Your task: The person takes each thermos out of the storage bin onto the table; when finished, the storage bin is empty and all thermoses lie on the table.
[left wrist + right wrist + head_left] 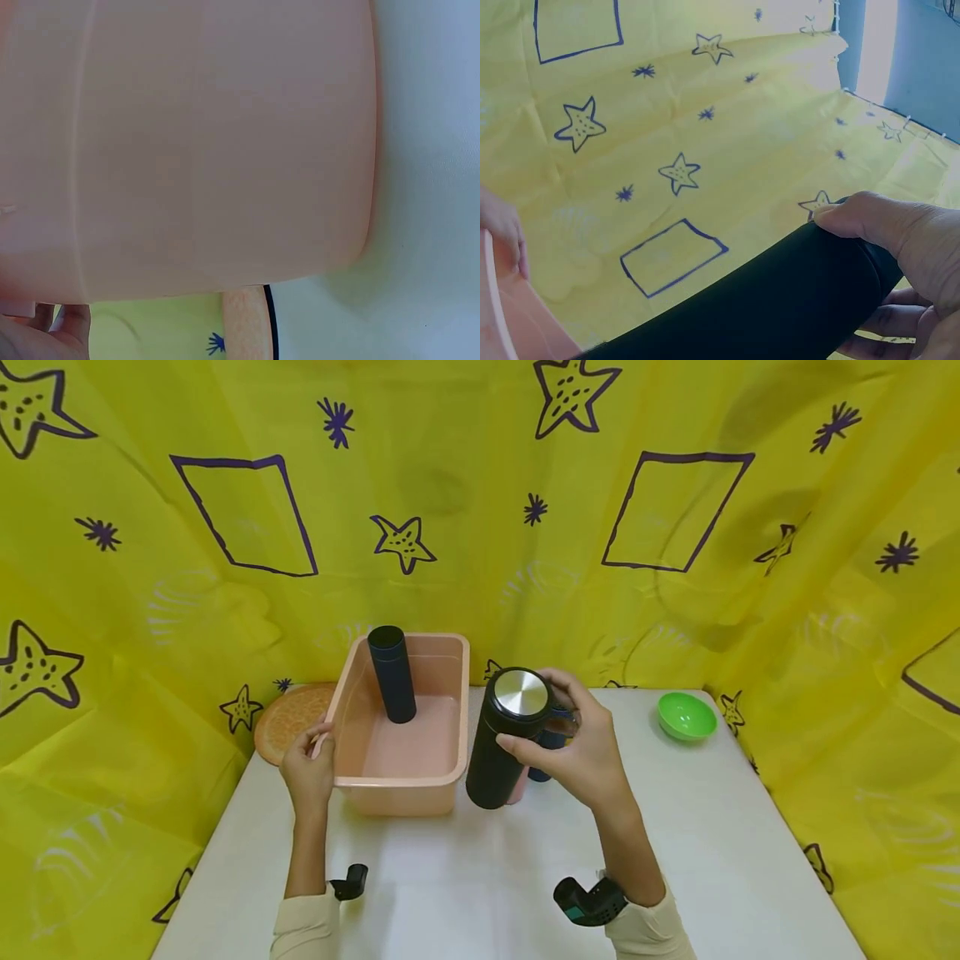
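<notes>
My right hand (581,739) grips a black flask (495,764) with a shiny steel lid top, held up beside the tub's right wall. In the right wrist view the thumb and fingers wrap round the flask (780,292) near its lid end. My left hand (310,768) pinches the left rim of a peach plastic tub (401,782); the left wrist view shows mostly the tub's outer wall (210,150). Inside the tub a dark, slim flask (393,681) stands leaning slightly. Behind the held flask, a dark blue item (542,772) and a pink item (517,787) are partly hidden.
A round, orange-patterned board (288,718) lies at the back left, partly behind the tub. At the back right sits a green bowl (687,717). A yellow patterned curtain (465,485) encloses the white table (450,893) at the back and sides.
</notes>
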Motion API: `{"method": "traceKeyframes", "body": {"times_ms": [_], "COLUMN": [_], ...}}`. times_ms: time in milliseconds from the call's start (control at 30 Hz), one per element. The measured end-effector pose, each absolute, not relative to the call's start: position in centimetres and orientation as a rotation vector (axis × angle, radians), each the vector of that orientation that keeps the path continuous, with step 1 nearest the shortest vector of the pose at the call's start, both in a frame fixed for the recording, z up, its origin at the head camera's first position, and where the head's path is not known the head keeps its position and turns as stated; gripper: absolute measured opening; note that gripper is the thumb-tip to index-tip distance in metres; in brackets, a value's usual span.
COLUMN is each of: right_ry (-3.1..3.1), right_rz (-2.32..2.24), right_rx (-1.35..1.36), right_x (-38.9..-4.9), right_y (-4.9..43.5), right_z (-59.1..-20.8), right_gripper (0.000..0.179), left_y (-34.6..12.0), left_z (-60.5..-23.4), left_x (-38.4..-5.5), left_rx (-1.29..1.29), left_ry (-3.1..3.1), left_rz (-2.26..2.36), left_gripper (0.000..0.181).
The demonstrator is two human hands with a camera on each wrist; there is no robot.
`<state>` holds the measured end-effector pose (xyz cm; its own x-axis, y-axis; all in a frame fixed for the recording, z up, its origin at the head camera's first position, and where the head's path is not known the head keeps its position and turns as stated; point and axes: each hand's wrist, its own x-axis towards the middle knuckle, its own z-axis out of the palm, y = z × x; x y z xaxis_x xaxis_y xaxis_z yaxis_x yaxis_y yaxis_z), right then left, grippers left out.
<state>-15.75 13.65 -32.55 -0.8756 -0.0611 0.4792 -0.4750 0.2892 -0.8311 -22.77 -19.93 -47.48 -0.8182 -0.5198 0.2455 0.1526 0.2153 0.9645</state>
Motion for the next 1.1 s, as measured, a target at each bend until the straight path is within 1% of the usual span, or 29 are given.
{"method": "traceKeyframes", "body": {"times_ms": [400,600,833,1100], "right_ry": [-2.249,-2.357,-2.42,-2.386], "right_rz": [1.568,1.506,1.51,1.493], "right_rx": [0.441,0.308,0.181,0.162], "right_x": [-15.0,-15.1,-15.9,-17.1], "right_y": [16.6,18.4,19.8,20.4], "right_z": [-34.7,-36.5,-39.4,-42.6], "right_gripper": [0.07,0.072,0.071,0.072], "left_y": [-20.5,-20.3,-20.3,-20.0], "left_z": [-47.1,-47.2,-47.6,-47.5], "left_x": [-22.9,-22.9,-23.0,-23.0], "left_rx": [0.354,0.363,0.361,0.328], "left_ry": [-1.942,-1.948,-1.952,-1.949], "left_rz": [-1.646,-1.646,-1.656,-1.653], "left_gripper": [0.021,0.02,0.021,0.02]}}
